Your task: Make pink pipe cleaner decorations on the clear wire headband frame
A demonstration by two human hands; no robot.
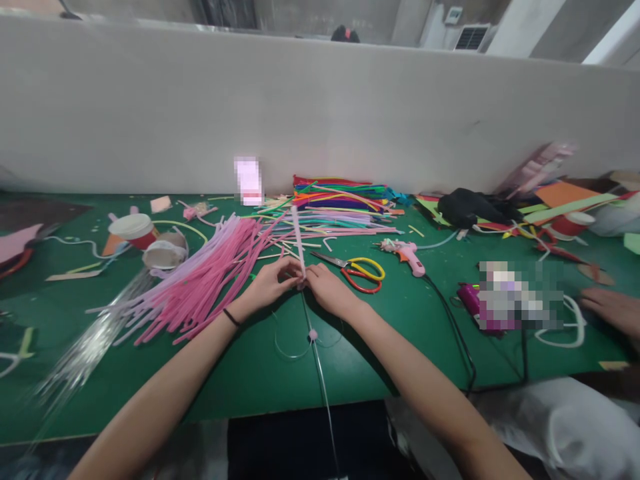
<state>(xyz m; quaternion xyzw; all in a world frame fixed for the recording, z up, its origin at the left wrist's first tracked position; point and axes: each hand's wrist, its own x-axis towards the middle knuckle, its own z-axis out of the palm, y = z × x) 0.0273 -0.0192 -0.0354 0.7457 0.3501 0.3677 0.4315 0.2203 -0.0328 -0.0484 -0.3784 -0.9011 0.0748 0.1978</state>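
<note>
My left hand (274, 285) and my right hand (326, 287) meet over the middle of the table, fingertips pinched together. Between them they grip a pale pink pipe cleaner (299, 233), whose free length points up and away from me. Under my hands a thin clear stem (321, 373) runs toward my lap, with a small pink bead-like piece (313, 335) on it and thin wire loops (293, 355) beside it. Scissors (363, 272) with yellow and red handles lie just beyond my right hand. Pink and lilac pipe cleaners (215, 280) are heaped left of my left hand.
A pink glue gun (413, 257) with a black cord lies at right. Multicoloured pipe cleaners (340, 197) are stacked against the white partition (320, 113). Paper cups (137, 231) and clear rods (100, 333) are at left. Another person's hand (613, 310) rests far right.
</note>
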